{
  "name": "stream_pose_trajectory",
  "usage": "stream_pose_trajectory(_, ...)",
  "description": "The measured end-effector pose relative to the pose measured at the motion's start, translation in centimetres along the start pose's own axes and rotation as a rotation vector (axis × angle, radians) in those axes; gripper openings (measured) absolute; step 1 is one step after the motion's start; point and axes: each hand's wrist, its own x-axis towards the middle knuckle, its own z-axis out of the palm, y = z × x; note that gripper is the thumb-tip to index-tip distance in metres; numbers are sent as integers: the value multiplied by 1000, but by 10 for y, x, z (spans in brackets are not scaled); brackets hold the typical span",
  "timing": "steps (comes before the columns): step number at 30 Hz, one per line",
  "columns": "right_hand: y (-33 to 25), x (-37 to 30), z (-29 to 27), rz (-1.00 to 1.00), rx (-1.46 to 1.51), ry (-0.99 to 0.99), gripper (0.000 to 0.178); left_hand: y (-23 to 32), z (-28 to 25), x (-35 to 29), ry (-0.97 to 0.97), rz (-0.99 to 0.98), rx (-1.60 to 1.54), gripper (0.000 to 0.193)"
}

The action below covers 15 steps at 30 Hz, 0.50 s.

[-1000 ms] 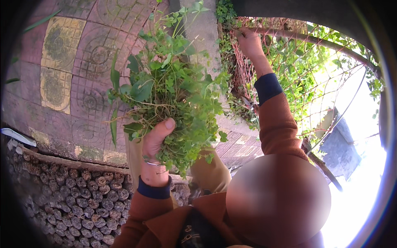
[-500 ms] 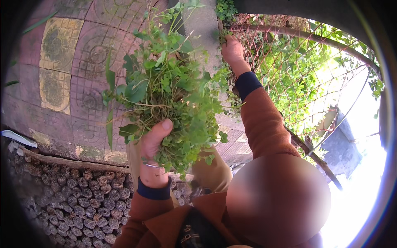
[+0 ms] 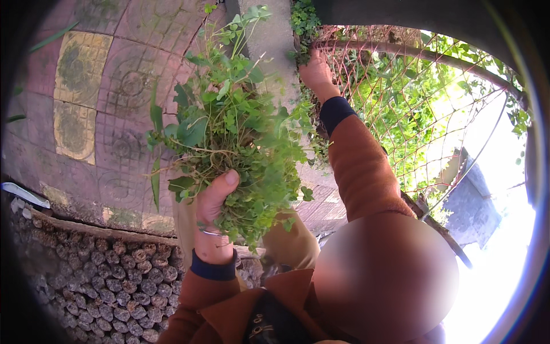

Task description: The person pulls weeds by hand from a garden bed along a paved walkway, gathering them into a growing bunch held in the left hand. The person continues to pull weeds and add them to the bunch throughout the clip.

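Observation:
My left hand (image 3: pixel 214 200) is closed round a large bunch of pulled weeds (image 3: pixel 240 137), green and leafy with pale stems and roots. Its thumb lies across the stems; the other fingers are hidden behind the leaves. Stretched forward, my right hand (image 3: pixel 316 71) is at the low concrete ledge beside the wire fence (image 3: pixel 401 97). Its fingers reach down by a clump of green weeds (image 3: pixel 305 20) growing along the fence foot. The fingertips are hidden there, so whether they grip anything does not show.
Red and yellow paving tiles (image 3: pixel 77 74) cover the ground at left. Stacked round, dark logs or briquettes (image 3: pixel 120 286) lie at lower left, near a pale blue-white object (image 3: pixel 26 195). Denser greenery (image 3: pixel 395 120) grows behind the fence, and a branch (image 3: pixel 441 229) crosses its near end.
My right hand has shifted slightly forward and left along the fence foot, nearer the weed clump. The left hand still holds the bunch in nearly the same place.

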Motion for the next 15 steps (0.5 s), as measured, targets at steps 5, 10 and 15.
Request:
stream_pose_trajectory(5,-4,10,-2,48,-108,-221,42,0,-15,1,-12,-75,21,62)
stream_pose_trajectory(10,2,16,-5,-30,-164,-250,30,1,-15,0,-10,-44,48,63)
stream_pose_trajectory(15,-2,-1,-18,-81,-194,-354,25,6,-8,-2,-38,-41,-25,50)
